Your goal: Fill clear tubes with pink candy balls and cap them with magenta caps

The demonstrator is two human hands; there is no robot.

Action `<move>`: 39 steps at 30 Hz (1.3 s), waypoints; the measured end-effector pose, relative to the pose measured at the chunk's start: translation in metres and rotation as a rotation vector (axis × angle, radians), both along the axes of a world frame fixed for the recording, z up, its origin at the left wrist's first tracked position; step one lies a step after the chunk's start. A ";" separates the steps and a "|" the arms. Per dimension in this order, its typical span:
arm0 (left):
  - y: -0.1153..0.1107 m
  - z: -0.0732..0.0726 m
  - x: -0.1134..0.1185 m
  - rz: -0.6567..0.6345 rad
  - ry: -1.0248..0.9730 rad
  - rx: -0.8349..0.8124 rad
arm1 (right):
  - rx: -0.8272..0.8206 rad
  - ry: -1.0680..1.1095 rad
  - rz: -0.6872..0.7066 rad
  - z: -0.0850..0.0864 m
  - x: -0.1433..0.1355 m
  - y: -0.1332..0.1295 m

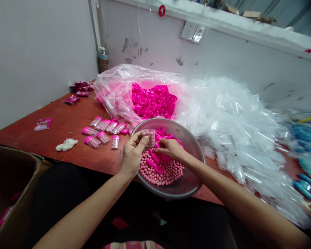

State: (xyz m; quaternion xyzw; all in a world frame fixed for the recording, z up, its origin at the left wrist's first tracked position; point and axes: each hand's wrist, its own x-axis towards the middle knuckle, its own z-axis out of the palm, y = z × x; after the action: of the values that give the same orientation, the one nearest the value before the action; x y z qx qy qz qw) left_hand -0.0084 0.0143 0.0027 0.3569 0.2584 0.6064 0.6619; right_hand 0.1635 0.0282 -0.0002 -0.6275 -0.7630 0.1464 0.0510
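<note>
My left hand (pixel 133 150) grips a small clear plastic container (pixel 150 137) filled with pink beads, held above the left side of a metal bowl (pixel 197 180). Loose pink beads (pixel 158 176) lie in the bowl, with several bright pink plastic caps (pixel 155 167) with loops on top of them. Over the bowl's middle, my right hand (pixel 171 148) has its fingers pinched together at a pink cap; its fingertips are partly hidden. Left of the bowl, several filled containers with pink caps (pixel 102 137) lie on the red table (pixel 67 121).
Behind the bowl, an open plastic bag (pixel 111 86) holds many pink caps. A large heap of clear empty containers (pixel 235 128) spreads to the right. Small pink packets (pixel 72 100) and a white crumpled piece (pixel 66 144) lie left. A cardboard box (pixel 38 166) stands at the near left.
</note>
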 end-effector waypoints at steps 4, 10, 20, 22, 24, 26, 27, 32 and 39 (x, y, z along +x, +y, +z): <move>0.000 0.003 0.000 -0.068 0.057 -0.080 | -0.153 0.680 -0.294 0.013 0.005 -0.005; 0.000 0.011 0.000 -0.274 0.058 -0.172 | -0.085 1.592 -0.446 0.026 -0.005 -0.023; -0.004 0.011 0.001 -0.312 0.083 -0.150 | 0.169 0.892 -0.095 0.030 0.002 -0.043; -0.005 0.012 0.002 -0.334 0.111 -0.143 | 0.216 0.695 -0.012 0.034 0.003 -0.046; -0.006 0.013 0.003 -0.349 0.139 -0.131 | 0.280 0.529 0.059 0.038 0.002 -0.048; -0.006 0.012 0.002 -0.337 0.177 -0.105 | 0.348 0.428 0.094 0.041 0.002 -0.050; -0.007 0.010 0.002 -0.325 0.205 -0.076 | 0.376 0.414 0.086 0.042 0.003 -0.050; -0.009 0.001 0.000 -0.227 0.476 0.194 | 0.494 0.492 0.032 0.052 0.010 -0.055; -0.018 0.002 -0.003 -0.143 0.695 0.407 | 0.483 0.289 0.310 0.055 -0.005 -0.063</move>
State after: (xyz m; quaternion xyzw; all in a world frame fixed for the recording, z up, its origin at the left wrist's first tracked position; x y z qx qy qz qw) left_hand -0.0113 -0.0039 0.0049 0.6813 0.3162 0.4409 0.4913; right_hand 0.1586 -0.0347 0.0546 -0.4463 -0.8470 0.0546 0.2837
